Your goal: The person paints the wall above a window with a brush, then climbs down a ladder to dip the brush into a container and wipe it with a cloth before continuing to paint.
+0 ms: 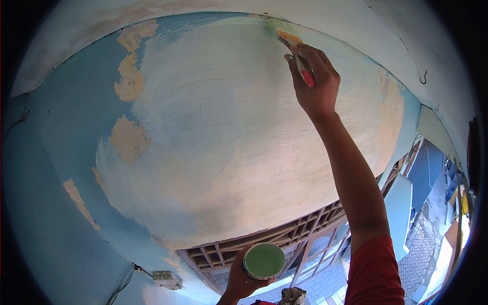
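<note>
My right hand (316, 81) is raised high and closed around the handle of a paintbrush (288, 38), a flat brush with a red handle end. Its bristles, pale green with paint, touch the wall close to where it meets the ceiling. Low in the view, my left hand (240, 277) grips a small round paint cup (264, 261) from its left side and below. Light green paint shows inside the cup. Between the hands, the wall (213, 122) carries a broad patch of pale, streaky paint over blue.
Bare beige patches (129, 76) show on the blue wall at left. A white ceiling (325, 20) curves above, with a hook (423, 77) at right. Below the wall runs a wooden window frame (284, 234). An electrical box (167, 280) with cable sits lower left. Brick paving (417, 254) lies lower right.
</note>
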Tool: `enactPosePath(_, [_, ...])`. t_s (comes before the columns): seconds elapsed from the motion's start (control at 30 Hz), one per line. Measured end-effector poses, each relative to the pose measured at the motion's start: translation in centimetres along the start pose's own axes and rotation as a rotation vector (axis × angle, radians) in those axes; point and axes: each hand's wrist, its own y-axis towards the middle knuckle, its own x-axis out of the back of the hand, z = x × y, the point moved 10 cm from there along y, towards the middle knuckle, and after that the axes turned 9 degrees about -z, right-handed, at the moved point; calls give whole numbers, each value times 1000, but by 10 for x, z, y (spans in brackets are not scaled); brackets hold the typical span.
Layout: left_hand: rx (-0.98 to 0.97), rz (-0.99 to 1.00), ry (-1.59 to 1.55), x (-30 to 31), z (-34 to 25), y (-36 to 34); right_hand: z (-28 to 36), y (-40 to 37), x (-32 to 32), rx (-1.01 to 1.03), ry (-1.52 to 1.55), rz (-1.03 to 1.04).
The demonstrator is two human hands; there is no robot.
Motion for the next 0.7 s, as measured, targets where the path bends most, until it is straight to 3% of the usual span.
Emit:
enactPosePath(0.4, [-20,-9,8,2,-10,-1,-30,-13,37,-153,-68,-66])
enactPosePath(0.5, [-14,-14,21,7,1,-4,-37,-18,58,-122,-143,-173])
enactPosePath(0.7, [-18,-2,68,11,6,-7,-75,-21,66,-224,-305,-171])
